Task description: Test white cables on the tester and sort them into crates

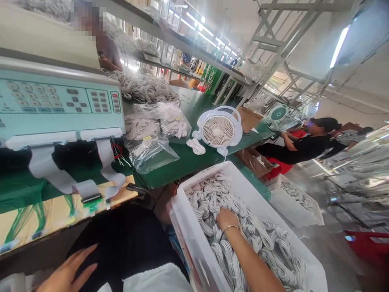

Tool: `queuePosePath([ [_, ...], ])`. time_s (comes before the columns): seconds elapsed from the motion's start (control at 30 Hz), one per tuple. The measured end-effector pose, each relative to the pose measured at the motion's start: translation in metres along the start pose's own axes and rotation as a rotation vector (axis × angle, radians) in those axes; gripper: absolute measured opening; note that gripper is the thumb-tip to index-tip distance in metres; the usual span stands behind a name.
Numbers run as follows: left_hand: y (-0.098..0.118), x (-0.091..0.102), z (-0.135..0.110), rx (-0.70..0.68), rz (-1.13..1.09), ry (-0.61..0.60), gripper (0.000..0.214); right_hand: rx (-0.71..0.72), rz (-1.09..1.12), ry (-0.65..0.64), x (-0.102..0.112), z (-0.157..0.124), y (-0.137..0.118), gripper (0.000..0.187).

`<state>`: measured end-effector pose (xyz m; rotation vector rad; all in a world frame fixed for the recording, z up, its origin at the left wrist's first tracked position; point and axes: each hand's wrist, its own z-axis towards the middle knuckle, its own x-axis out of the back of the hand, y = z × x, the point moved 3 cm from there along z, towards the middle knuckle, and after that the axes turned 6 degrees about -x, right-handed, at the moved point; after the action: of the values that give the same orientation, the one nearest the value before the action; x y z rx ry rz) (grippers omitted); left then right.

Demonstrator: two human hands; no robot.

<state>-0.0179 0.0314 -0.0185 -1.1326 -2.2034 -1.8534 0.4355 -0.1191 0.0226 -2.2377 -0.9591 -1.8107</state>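
My right hand (227, 220), with a bracelet at the wrist, reaches down into a white plastic bin (278, 215) full of coiled cable bundles (258, 229). Its fingers curl around a pale cable bundle there, and the fingertips are hidden among the coils. My left hand (71, 267) rests low over my dark-clothed lap, fingers spread, holding nothing. In front of me is a pale green tester (60, 97) with a keypad. Grey ribbon cables (51, 172) hang from its front to a wooden board (121, 188) carrying a small green connector board (92, 202).
On the green table (164, 170) lie clear bags of cables (152, 140), one loose cable bundle (196, 146), a small white fan (218, 129) and a heap of cables (148, 87). Another white bin (294, 200) stands beyond. Co-workers sit at right and far left.
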Motion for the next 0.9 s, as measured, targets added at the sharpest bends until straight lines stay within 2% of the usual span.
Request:
queuePosePath([
  [0.1, 0.035, -0.007, 0.007, -0.121, 0.028, -0.081, 0.045, -0.007, 0.011, 0.026, 0.001, -0.002, -0.010, 0.029],
  [0.17, 0.050, -0.012, 0.006, -0.149, 0.011, -0.103, 0.043, 0.000, 0.023, 0.035, 0.003, -0.003, -0.011, 0.028],
  [0.23, 0.051, -0.013, 0.003, -0.152, 0.003, -0.105, 0.041, 0.019, 0.035, 0.043, 0.006, 0.001, -0.007, 0.026],
  [0.3, 0.042, -0.012, -0.002, -0.139, -0.002, -0.090, 0.040, 0.045, 0.053, 0.054, 0.015, 0.007, 0.004, 0.023],
  [0.4, 0.029, -0.008, -0.009, -0.090, -0.046, -0.082, 0.039, 0.084, 0.107, 0.088, 0.047, 0.015, 0.024, 0.021],
  [0.5, 0.044, -0.016, -0.015, -0.036, -0.238, -0.182, 0.037, 0.173, 0.228, 0.184, 0.095, 0.002, 0.024, 0.028],
  [0.57, 0.073, -0.028, -0.019, -0.006, -0.488, -0.318, 0.037, 0.344, 0.474, 0.311, 0.124, -0.025, 0.002, 0.035],
  [0.63, 0.107, -0.043, -0.022, 0.095, -0.793, -0.476, 0.040, 0.606, 0.803, 0.358, 0.140, -0.067, -0.036, 0.037],
  [0.7, 0.137, -0.054, -0.023, 0.151, -1.093, -0.597, 0.044, 0.854, 0.996, 0.243, 0.138, -0.112, -0.080, 0.033],
  [0.73, 0.147, -0.057, -0.021, 0.155, -1.228, -0.615, 0.045, 0.973, 0.999, 0.155, 0.131, -0.133, -0.102, 0.033],
  [0.8, 0.153, -0.054, -0.015, 0.115, -1.444, -0.515, 0.040, 1.145, 0.934, 0.020, 0.113, -0.168, -0.139, 0.041],
  [0.9, 0.137, -0.039, -0.009, 0.046, -1.570, -0.228, 0.029, 1.255, 0.953, -0.096, 0.094, -0.192, -0.173, 0.063],
])
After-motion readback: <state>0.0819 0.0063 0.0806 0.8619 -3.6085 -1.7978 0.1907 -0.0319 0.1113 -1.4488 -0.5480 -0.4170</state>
